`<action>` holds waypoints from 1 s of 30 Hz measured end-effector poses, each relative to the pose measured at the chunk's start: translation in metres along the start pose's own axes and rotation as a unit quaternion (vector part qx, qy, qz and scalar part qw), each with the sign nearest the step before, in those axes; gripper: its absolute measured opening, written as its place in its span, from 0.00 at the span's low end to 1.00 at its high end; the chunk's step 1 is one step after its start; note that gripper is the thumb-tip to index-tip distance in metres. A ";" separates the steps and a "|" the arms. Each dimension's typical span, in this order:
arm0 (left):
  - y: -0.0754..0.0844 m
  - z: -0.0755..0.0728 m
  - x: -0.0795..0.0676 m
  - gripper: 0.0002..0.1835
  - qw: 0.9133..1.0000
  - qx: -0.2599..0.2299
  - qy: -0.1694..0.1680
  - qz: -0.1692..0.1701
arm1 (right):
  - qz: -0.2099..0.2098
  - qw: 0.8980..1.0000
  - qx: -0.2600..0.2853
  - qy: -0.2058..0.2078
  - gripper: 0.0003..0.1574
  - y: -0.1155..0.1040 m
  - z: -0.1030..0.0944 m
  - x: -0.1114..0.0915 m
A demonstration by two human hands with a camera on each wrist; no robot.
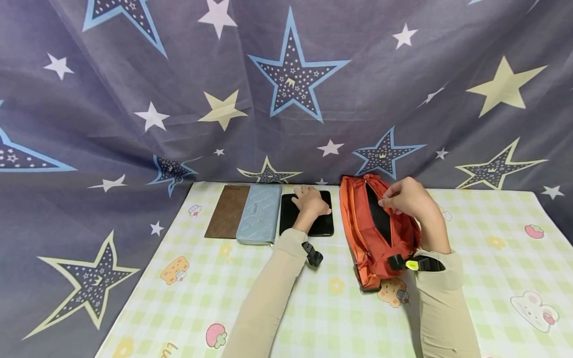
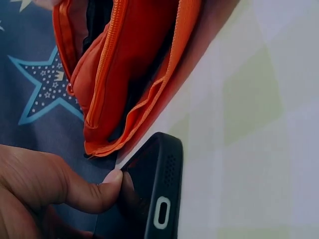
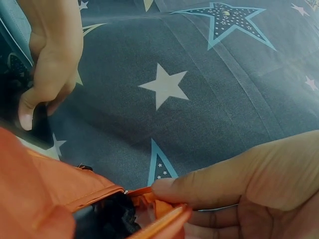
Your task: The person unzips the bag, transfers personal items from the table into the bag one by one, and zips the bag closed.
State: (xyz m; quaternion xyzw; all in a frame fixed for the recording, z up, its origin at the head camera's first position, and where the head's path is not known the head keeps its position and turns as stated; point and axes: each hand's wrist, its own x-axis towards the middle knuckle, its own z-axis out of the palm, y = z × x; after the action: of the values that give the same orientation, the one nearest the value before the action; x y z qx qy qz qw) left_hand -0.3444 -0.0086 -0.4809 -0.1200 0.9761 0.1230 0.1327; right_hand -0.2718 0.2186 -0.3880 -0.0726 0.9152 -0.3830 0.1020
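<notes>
Fingers of the left hand (image 1: pixel 310 200) spread wide over a black-cased device (image 1: pixel 321 226) near the far edge of the desk (image 1: pixel 483 278), while those of the right hand (image 1: pixel 411 199) pinch the rim of a red bag (image 1: pixel 364 219) beside it. The device looks stiff, fairly light and fragile-screened, best gripped by its sides; the bag seems limp, best held there.

The left wrist view's lower edge cuts off the black device (image 2: pixel 170 174) (left fingers (image 1: pixel 305 192) hide part too).
</notes>
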 end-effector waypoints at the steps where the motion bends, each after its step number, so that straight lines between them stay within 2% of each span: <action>1: 0.002 0.000 0.001 0.50 1.000 -0.005 0.003 -0.003 | 0.000 1.000 0.000 0.000 0.12 0.000 0.000 0.000; 10: 0.013 -0.002 -0.008 0.42 0.998 -0.048 0.034 -0.009 | -0.001 1.000 -0.004 0.001 0.12 0.002 -0.001 -0.001; 22: 0.019 -0.004 -0.008 0.49 0.997 -0.057 0.047 -0.028 | -0.003 1.000 -0.002 0.009 0.11 0.000 -0.001 0.000; 27: 0.018 -0.007 -0.007 0.52 0.997 -0.048 0.036 -0.040 | -0.009 1.000 0.000 0.005 0.11 0.000 -0.001 -0.001; 30: 0.015 -0.009 -0.008 0.56 0.999 -0.028 0.025 -0.023 | -0.012 1.000 0.005 0.004 0.11 0.001 -0.002 -0.001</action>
State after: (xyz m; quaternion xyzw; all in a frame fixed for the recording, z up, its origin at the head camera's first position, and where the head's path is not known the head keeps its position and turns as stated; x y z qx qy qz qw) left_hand -0.3428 0.0045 -0.4671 -0.1488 0.9724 0.1442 0.1075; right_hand -0.2709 0.2208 -0.3874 -0.0819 0.9128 -0.3889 0.0940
